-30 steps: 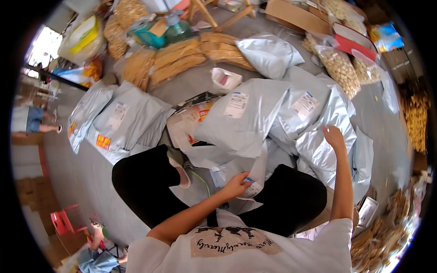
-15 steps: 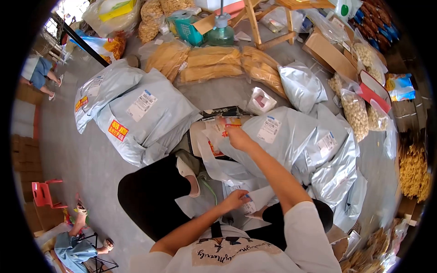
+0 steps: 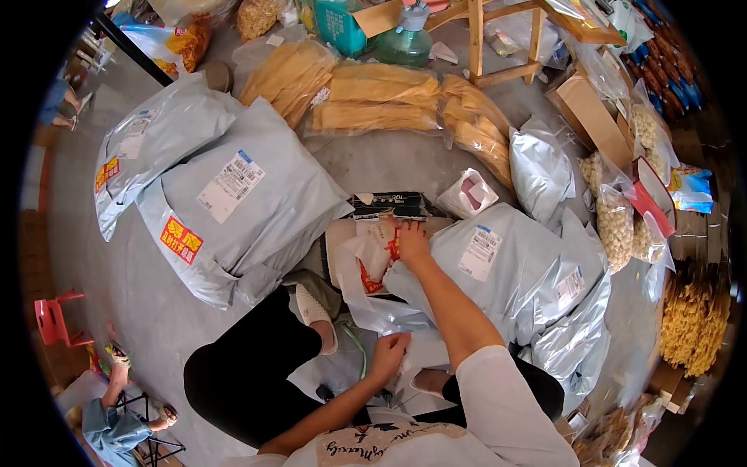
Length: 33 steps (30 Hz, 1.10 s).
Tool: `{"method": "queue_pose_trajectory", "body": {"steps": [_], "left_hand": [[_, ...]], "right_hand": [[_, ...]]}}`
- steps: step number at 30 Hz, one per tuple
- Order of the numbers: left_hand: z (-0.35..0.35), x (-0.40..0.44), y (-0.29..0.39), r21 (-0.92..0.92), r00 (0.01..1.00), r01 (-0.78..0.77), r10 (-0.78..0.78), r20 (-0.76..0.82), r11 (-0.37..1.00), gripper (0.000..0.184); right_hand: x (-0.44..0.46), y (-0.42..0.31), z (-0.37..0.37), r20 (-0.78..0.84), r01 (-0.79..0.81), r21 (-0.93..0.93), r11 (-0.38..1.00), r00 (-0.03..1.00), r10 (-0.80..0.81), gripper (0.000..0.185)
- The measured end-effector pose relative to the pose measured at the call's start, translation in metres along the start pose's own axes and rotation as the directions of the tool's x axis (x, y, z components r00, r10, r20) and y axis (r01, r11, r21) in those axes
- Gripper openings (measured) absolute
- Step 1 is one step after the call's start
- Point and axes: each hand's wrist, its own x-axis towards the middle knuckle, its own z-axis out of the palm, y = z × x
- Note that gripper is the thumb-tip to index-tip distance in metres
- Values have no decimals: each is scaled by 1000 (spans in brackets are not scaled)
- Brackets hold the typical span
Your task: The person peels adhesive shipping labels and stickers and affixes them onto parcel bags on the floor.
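Observation:
My left hand (image 3: pixel 389 356) is closed between my knees, its fingertips pinched at a pale sheet edge. The shipping label is mostly hidden by the hand. Farther forward, my right hand (image 3: pixel 412 241) rests with fingers stretched over red-and-yellow printed stickers (image 3: pixel 372 279) that lie with translucent film on a light box-like surface. A white plastic sheet (image 3: pixel 389 315) hangs over its near side. Close to my right forearm lies a stuffed grey mailing bag (image 3: pixel 510 253) with a white label. A black printed package (image 3: pixel 389 205) sits just beyond my right fingers.
More large grey mailing bags (image 3: pixel 249 187) stand at the left. Flat bags of yellow dried food (image 3: pixel 377 97) lie across the front, near a green-blue jug (image 3: pixel 406 43) and a wooden stand (image 3: pixel 506 78). A tissue pack (image 3: pixel 468 194) lies mid-floor. Another person's legs (image 3: pixel 117 424) show lower left.
My right hand has gone from a raised pinch to fingers stretched over the stickers. My left hand has shifted slightly left, and the label's printed face no longer shows. The view has tilted downward.

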Motion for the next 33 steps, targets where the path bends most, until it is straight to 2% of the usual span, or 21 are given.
{"method": "queue_pose_trajectory", "body": {"steps": [2, 3, 5, 6, 8, 12, 13, 14, 15, 16, 17, 18, 19, 22, 23, 25, 26, 27, 29, 33], "left_hand": [[-4, 3, 0, 20, 994, 104, -103, -35, 994, 18], [-5, 3, 5, 20, 994, 105, -105, -37, 994, 18], [-2, 0, 19, -43, 999, 36, -36, -1, 998, 20], [-1, -1, 22, -44, 999, 35, -35, -3, 998, 20], [3, -2, 25, -26, 1000, -19, 19, -11, 999, 13], [1, 1, 19, -9, 989, -131, 131, 63, 991, 12], [1, 0, 27, 9, 981, -192, 192, 22, 981, 19], [1, -1, 37, 29, 966, -255, 256, -18, 966, 26], [1, -1, 44, 27, 964, -265, 266, -17, 964, 26], [1, -1, 52, -12, 946, -317, 315, -80, 948, 29], [0, -2, 61, -48, 922, -370, 360, -143, 928, 32], [-3, -5, 69, -68, 923, -367, 355, -149, 928, 28], [-4, -5, 75, -70, 920, -376, 364, -142, 924, 28], [-5, -11, 91, -297, 938, -345, 339, -73, 890, 25], [-1, -14, 97, -297, 938, -343, 341, -60, 891, 25], [9, -22, 104, -470, 882, -406, 470, 23, 784, 27], [6, -27, 99, -527, 914, -246, 375, 153, 813, 26], [7, -35, 99, -526, 911, -242, 377, 165, 815, 26], [11, -51, 100, -429, 928, -160, 284, 242, 889, 26], [25, -77, 98, -481, 922, -136, 288, 259, 866, 27]], "right_hand": [[3, 8, 14, 36, 80, -118, 990, 996, -76, 35], [3, 5, 13, 38, 81, -117, 990, 996, -77, 35], [-1, -2, 0, 165, 39, -224, 974, 986, -2, 29], [-4, -3, -6, 165, 41, -224, 974, 986, -4, 29], [-9, -7, -18, 294, 107, -271, 957, 955, -23, 19], [-8, -3, -17, 208, 121, -189, 975, 975, -81, 16], [-9, -8, -32, 26, 60, 110, 992, 998, -63, 16], [-9, -13, -49, -147, 52, 404, 913, 989, 9, 17], [-8, -15, -59, -156, 58, 401, 914, 988, 6, 17], [-8, -15, -71, -153, 88, 720, 688, 988, 35, 15], [-11, -14, -83, -141, 111, 928, 357, 988, 58, 13], [-20, -12, -103, -25, 23, 976, 218, 1000, 6, 13], [-33, -12, -123, -37, 34, 974, 223, 999, 8, 13], [-85, -10, -178, 94, -29, 968, 251, 962, -255, 19], [-103, -9, -192, 90, -26, 967, 253, 966, -243, 19], [-140, -9, -216, 264, -209, 958, 199, 912, -313, 19], [-157, -8, -221, 251, -172, 947, 272, 922, -294, 21], [-174, -8, -228, 246, -168, 947, 273, 927, -284, 21], [-207, -10, -238, 168, -110, 925, 363, 977, -131, 20], [-254, 0, -229, 120, -111, 935, 337, 993, -4, 19]]}}
